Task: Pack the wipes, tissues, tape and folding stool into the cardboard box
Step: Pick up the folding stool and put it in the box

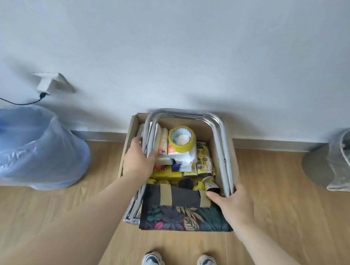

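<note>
Both hands grip the folding stool: left hand on its tube, right hand at the seat corner.
Steel frame looks rigid, slick; fabric seat limp, so hold the tubes while seating it in the cardboard box.

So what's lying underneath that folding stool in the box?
Through the folding stool's metal frame: a tape roll on tissue packs, and yellow packets. The floral seat fabric covers whatever sits at the cardboard box's near end.
</note>
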